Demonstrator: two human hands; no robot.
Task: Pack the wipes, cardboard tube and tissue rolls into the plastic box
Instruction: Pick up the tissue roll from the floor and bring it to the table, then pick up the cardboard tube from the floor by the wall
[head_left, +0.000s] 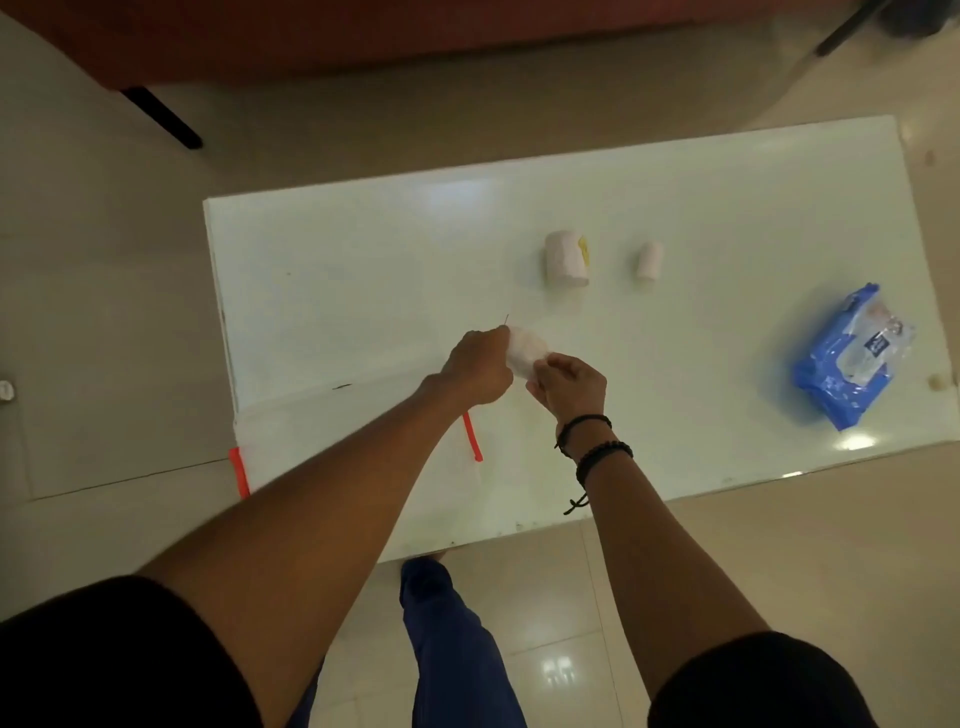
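- both hands meet over the middle of the glossy white bench (363, 249): the left hand (480, 371) and the right hand (571, 384) are each closed on opposite sides of one soft white tissue roll (527, 351), held up between them.
- that roll looks light and squashy; i judge it will dent under a hard pinch, so a loose wrap around its side should suit it better than fingertips on the ends. loose paper may trail if the outer sheet is free, though i cannot tell whether it is.
- a second white tissue roll with a yellowish patch at one end (566, 258) rests on the bench beyond the hands, untouched. it should handle the same way: light, soft, easy to take around the middle.
- just right of it is a small pale cardboard tube (649, 261), also untouched. it is likely stiff but crushable and apt to roll, so a gentle hold across its width seems wise.
- well apart, near the right edge, lies the blue plastic pack of wipes (852, 358). i'd expect it to be heavier, floppy and slick; gripping across its body should work.
- the clear plastic box with red-orange clips (244, 462) sits at the near left edge, partly under the left forearm. nothing can be seen inside it, though glare makes this hard to judge.
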